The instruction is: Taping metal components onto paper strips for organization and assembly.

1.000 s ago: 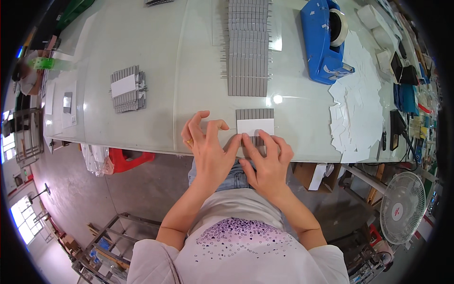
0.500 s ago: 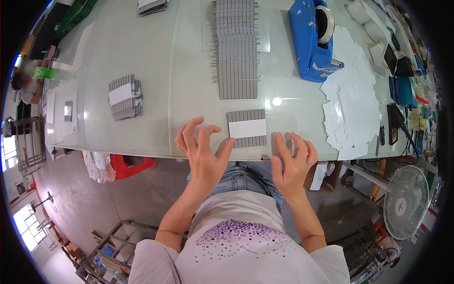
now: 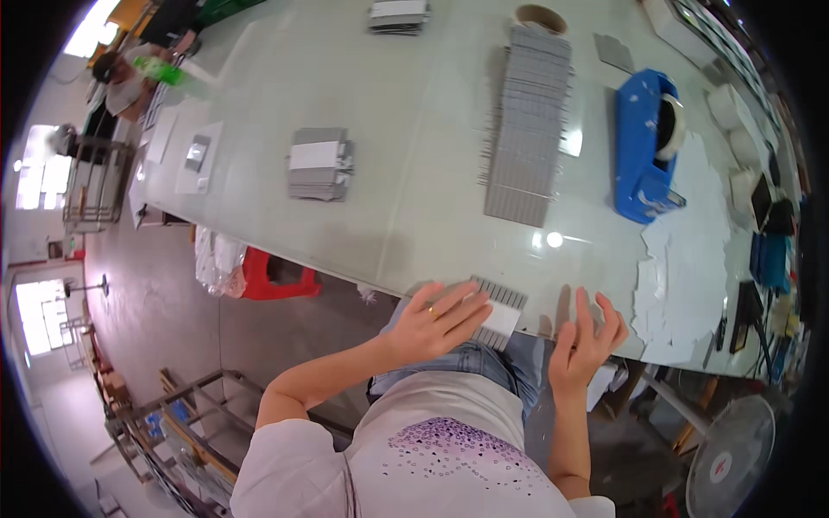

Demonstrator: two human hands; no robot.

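A small panel of grey strips with a white band (image 3: pixel 503 321) lies at the table's near edge, its lower end sticking out past the edge. My left hand (image 3: pixel 439 324), with a ring on one finger, covers the panel's left side. Its fingers press on top, and its thumb is hidden. To the right of the panel, my right hand (image 3: pixel 589 352) is raised near the edge with its fingers apart and nothing in it. A long overlapping row of similar grey strips (image 3: pixel 528 129) stretches away beyond the panel. A banded stack of grey panels (image 3: pixel 319 164) stands farther left.
Right of the long row are a blue tape dispenser (image 3: pixel 641 147) and a heap of white paper pieces (image 3: pixel 686 268). Another banded stack (image 3: pixel 399 15) is at the far side. Beneath the table's edge stands a red stool (image 3: pixel 276 276). At lower right is a fan (image 3: pixel 732 457).
My view has turned left. The panel has slid toward me over the table's edge, and my left hand has come onto it. My right hand stays open beside it.
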